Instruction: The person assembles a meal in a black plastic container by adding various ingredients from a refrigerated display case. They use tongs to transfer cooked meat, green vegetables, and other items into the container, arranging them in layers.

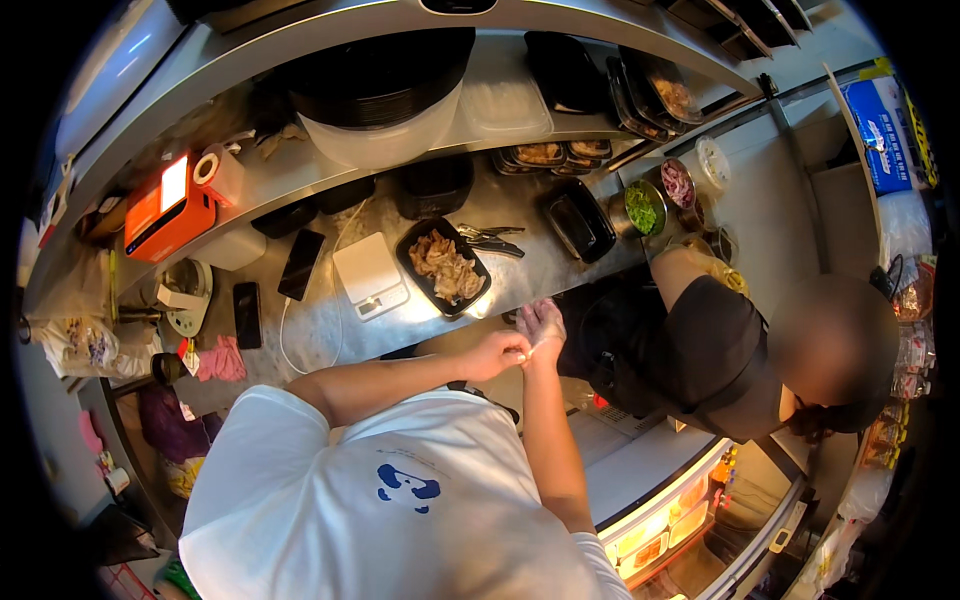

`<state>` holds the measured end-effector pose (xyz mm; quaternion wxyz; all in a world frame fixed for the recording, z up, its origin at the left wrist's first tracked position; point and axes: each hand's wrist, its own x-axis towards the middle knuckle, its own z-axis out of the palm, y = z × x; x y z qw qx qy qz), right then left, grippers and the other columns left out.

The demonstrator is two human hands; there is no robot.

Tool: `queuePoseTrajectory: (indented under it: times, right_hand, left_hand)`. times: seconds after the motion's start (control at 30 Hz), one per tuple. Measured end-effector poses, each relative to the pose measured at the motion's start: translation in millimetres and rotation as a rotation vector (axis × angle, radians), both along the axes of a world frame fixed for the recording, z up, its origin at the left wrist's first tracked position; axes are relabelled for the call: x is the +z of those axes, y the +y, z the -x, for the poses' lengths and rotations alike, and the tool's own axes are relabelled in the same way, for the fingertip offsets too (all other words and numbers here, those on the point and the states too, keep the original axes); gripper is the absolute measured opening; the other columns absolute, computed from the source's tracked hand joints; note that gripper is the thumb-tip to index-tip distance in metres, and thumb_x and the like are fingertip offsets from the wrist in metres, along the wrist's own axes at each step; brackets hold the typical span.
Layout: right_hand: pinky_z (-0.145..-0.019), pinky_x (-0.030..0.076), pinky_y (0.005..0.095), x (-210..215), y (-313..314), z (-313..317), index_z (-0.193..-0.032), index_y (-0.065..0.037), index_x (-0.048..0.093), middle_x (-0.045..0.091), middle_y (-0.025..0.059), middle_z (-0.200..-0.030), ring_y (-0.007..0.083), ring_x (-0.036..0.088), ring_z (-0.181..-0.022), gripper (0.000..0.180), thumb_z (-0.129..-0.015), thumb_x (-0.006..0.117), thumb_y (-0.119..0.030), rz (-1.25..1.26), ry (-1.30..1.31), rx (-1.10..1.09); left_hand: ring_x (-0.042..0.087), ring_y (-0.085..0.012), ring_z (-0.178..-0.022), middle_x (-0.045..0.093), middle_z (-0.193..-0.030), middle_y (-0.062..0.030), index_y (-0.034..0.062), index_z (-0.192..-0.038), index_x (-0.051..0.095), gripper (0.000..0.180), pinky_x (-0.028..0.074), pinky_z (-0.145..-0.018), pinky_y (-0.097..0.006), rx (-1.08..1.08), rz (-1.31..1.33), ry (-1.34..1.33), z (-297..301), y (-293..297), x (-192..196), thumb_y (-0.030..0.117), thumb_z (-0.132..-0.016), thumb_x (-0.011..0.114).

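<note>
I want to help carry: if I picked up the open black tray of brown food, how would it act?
The black tray might flex a little, as its sides look like thin plastic. The brown food could slide out if tilted, piled loose without a lid. The tray probably won't roll, since it sits flat.

Lies open over counter (520, 283) between meat tray (447, 268) and black tray (577, 222); is obstructed farther in by tongs (492, 240), at right by co-worker (700, 345), at rear by shelf (580, 126).
</note>
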<state>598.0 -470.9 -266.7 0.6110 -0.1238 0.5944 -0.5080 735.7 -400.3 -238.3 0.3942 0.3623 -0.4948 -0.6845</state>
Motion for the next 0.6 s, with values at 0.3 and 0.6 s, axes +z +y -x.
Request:
queuePoseTrajectory:
  times: [0.3,0.6]
  right_hand:
    - [-0.049,0.053,0.0307,-81.9,19.9,-59.4,-0.116,-0.006,0.062,0.072,0.0105,-0.089,0.0171,0.069,-0.063,0.044,-0.101,0.065,-0.048,-0.181,0.42,0.625]
    - [-0.068,0.061,0.0431,-201.5,17.0,-106.5,-0.1,-0.002,0.074,0.071,0.0168,-0.093,0.028,0.071,-0.08,0.019,-0.089,0.063,-0.014,0.285,1.004,0.892]
  left_hand:
    - [0.072,-0.0202,-0.097,0.076,-0.099,-0.0095,0.0068,-0.104,0.075,0.019,0.055,-0.086,-0.035,0.173,-0.173,-0.392,-125.7,60.0,-49.2,0.024,-0.097,0.07]
    - [0.059,-0.0091,-0.071,0.059,-0.076,0.0039,0.0118,-0.088,0.061,0.02,0.054,-0.068,-0.026,0.318,-0.677,-0.249,-232.0,83.3,-94.4,0.024,-0.101,0.07]
